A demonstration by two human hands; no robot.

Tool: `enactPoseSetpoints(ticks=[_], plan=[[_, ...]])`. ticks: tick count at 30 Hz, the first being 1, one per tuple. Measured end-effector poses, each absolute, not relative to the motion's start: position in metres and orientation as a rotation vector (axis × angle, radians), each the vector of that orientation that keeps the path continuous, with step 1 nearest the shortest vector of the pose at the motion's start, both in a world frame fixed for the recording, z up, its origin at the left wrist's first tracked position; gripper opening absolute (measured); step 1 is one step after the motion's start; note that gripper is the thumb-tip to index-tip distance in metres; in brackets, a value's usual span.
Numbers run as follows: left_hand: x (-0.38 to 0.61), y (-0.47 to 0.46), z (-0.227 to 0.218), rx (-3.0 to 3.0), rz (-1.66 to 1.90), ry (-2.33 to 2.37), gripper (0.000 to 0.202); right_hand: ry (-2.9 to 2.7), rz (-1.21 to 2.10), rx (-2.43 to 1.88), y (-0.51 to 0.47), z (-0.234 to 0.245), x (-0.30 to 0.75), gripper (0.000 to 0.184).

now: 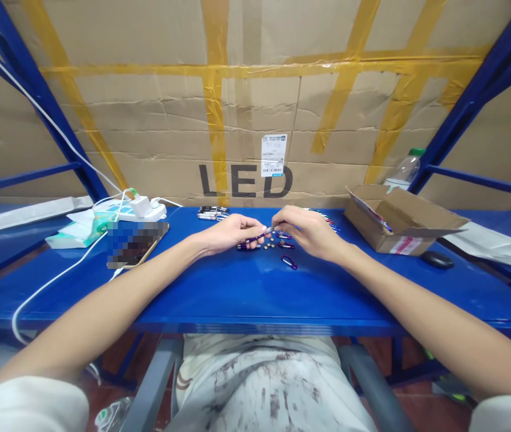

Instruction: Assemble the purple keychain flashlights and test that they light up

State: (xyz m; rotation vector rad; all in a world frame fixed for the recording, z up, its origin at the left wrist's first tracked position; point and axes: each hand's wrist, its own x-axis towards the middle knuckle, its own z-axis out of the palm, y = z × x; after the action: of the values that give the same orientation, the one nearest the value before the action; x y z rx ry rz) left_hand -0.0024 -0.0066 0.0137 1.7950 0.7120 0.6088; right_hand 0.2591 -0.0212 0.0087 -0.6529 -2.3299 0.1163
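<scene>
In the middle of the blue table, my left hand (236, 234) is closed around a slim dark purple tube (255, 238) with a silvery end. My right hand (307, 230) meets it there, fingertips pinched at that end; whatever small piece they grip is too small to name. Under and beside the hands lie several small round metal pieces (269, 245), like button cells. Purple carabiner clips lie by my right hand, the nearest carabiner (289, 262) closest to me. Another dark purple tube (247, 246) rests below my left fingers.
Behind my hands lies a row of pen-like tubes (212, 213). An open cardboard box (385, 225), a black mouse (436, 259) and a bottle (411, 168) stand right. A phone (140, 243), a tissue pack (79, 233) and a power strip (147, 210) with white cables occupy the left.
</scene>
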Motion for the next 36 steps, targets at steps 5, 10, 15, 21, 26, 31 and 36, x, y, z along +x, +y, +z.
enactPoseSetpoints(ticks=[5, 10, 15, 21, 26, 31, 36], plan=[[0.001, -0.008, 0.015, 1.893, 0.710, 0.766, 0.053, -2.345, -0.028, -0.563, -0.017, 0.006, 0.261, 0.023], [0.004, -0.007, 0.013, 2.027, 0.830, 0.770, 0.045, -2.297, 0.052, -0.592, -0.018, 0.007, 0.259, 0.018], [0.005, -0.009, 0.010, 2.256, 1.016, 0.779, 0.027, -2.192, 0.205, -0.657, -0.023, 0.012, 0.254, 0.009], [0.002, -0.012, 0.009, 2.726, 1.264, 0.665, 0.017, -2.054, 0.468, -0.734, -0.026, 0.011, 0.249, 0.016], [-0.001, -0.010, 0.006, 3.028, 1.338, 0.596, 0.021, -1.935, 0.822, -0.782, -0.023, 0.009, 0.244, 0.032], [-0.003, -0.010, 0.008, 3.255, 1.320, 0.613, 0.026, -1.860, 1.157, -0.811, -0.022, 0.010, 0.242, 0.041], [-0.001, -0.010, 0.009, 3.204, 1.326, 0.564, 0.023, -1.818, 1.287, -0.795, -0.022, 0.011, 0.243, 0.048]])
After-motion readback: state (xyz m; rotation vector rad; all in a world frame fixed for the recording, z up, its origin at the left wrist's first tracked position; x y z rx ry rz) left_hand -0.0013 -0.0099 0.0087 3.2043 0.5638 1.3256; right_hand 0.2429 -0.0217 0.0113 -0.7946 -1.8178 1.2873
